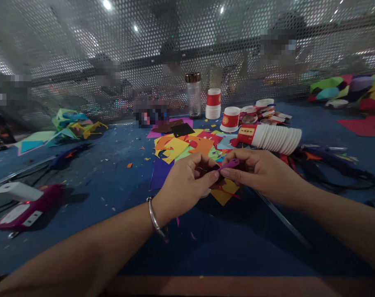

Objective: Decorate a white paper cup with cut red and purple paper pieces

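Close together over the table, both hands work on a small purple piece (231,164) with a rounded end; it looks like cut paper. My left hand (187,181) is closed, its thumb pressed near the narrow end beside something dark. My right hand (258,171) pinches the same piece between thumb and fingers. Below the fingers, a mustard-yellow paper sheet (223,197) and thin red strips show, partly covered. A white round edge under my left hand is mostly hidden. Just beyond lie overlapping coloured paper scraps (178,146).
Behind the scraps stand paper cups (230,119) and a clear bottle (193,97). A stack of cups (275,138) lies at right, near a glue gun (329,163). Leftward are another glue gun (70,156) and a magenta power strip (29,208). A perforated metal screen (138,62) closes the back.
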### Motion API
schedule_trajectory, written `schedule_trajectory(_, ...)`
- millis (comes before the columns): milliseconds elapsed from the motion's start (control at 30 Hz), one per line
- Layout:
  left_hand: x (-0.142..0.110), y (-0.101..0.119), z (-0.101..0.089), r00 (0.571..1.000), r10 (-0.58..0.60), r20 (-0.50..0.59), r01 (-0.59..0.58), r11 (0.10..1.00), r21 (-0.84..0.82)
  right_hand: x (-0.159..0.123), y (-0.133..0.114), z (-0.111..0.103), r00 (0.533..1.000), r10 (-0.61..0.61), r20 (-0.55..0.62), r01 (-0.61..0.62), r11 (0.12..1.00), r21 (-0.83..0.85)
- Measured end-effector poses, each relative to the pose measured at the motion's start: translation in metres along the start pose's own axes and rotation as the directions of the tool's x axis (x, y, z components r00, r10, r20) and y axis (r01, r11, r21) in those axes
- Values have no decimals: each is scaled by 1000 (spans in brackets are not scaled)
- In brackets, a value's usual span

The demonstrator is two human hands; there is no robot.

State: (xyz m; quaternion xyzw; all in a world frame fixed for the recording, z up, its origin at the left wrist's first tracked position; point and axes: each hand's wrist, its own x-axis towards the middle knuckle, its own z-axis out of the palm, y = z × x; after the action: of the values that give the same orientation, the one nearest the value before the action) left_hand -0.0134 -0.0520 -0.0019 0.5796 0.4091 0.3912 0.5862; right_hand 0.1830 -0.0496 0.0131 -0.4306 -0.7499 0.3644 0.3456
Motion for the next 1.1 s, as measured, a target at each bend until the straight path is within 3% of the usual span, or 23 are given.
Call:
schedule_trajectory(300,1,2,1,999,-36,-13,36,999,-23,0,5,0,1000,-11,12,11,1000,-4)
schedule_trajectory(1100,4,2,-2,996,86,15,-84,994,-71,0,6,2,1000,14,7,-14,1000,-24)
